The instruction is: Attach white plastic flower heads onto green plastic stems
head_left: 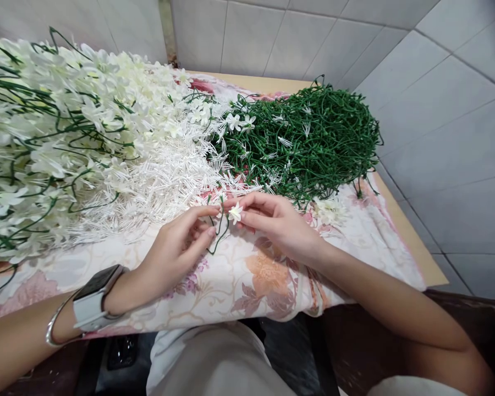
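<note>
My left hand [181,236], with a watch on its wrist, is closed with its fingertips at a thin, branched green plastic stem [220,231]. The stem hangs between the two hands. Close beside it, my right hand [276,223] pinches a small white artificial flower [235,213] between thumb and fingers. The flower's open petals face me. Whether the flower sits on the stem I cannot tell. Just beyond my hands lies a heap of white stamens [160,184], and behind my right hand a pile of green stems [313,143].
A large mound of white artificial flowers [82,110], some with green stems, fills the left side. Everything rests on a floral cloth [268,280] over a wooden board [421,247]. Tiled walls [272,38] close off the back and right. A dark phone-like object [122,351] lies below the table edge.
</note>
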`<state>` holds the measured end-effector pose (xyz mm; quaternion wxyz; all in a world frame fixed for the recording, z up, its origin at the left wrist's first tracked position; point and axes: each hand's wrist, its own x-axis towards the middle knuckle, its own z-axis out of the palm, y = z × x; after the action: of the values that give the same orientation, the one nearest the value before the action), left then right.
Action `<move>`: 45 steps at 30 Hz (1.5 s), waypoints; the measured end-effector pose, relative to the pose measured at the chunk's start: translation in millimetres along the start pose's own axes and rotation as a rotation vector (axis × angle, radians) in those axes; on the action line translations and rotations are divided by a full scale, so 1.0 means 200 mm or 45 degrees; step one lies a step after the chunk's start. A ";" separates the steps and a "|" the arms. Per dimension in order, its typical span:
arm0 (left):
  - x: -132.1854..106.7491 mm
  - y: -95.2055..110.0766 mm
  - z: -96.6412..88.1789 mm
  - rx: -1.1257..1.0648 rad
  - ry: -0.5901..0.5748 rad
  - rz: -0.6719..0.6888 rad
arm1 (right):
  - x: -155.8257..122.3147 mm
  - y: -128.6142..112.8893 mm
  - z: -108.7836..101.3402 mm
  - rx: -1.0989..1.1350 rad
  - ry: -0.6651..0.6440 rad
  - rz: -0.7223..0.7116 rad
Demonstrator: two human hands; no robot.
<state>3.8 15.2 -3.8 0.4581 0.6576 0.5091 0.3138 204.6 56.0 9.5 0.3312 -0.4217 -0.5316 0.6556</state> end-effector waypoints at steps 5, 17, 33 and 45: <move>0.00 0.02 0.00 -0.247 0.010 -0.092 | -0.02 -0.01 0.01 -0.172 -0.062 -0.149; 0.02 0.04 0.00 -0.545 -0.015 -0.178 | -0.09 -0.01 0.05 -0.951 -0.346 -0.825; 0.00 0.00 0.00 -0.401 0.011 -0.082 | -0.06 -0.01 -0.02 -0.800 0.104 -0.836; -0.01 0.03 -0.01 -0.150 -0.135 -0.112 | -0.04 0.01 0.00 -1.046 -0.082 -1.007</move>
<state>4.4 13.8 2.0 0.5357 0.6220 0.4933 0.2875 207.5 48.5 10.1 0.3439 -0.2645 -0.8701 0.2339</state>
